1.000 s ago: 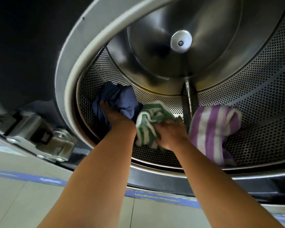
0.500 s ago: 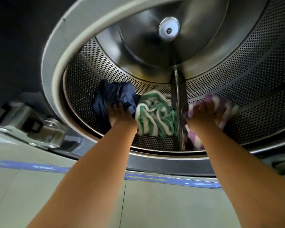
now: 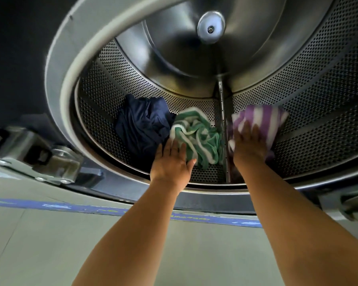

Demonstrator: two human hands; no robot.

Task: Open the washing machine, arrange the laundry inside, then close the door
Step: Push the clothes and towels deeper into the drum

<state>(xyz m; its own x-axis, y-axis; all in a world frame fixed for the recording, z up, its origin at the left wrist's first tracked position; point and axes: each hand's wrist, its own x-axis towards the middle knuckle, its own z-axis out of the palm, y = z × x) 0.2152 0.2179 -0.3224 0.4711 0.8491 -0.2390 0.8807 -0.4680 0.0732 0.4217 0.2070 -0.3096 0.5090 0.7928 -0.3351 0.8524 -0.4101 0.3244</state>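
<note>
Left hand [image 3: 171, 162] has come off the navy cloth [image 3: 142, 125], fingers now straight by the green striped towel [image 3: 196, 135], right hand [image 3: 248, 141] flat on the purple striped towel [image 3: 260, 120] in the drum [image 3: 298, 100]; all soft, light, bunch anywhere.

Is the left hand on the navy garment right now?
No, the left hand lies with straight fingers on the green striped towel; the navy garment sits untouched beside it.
</note>
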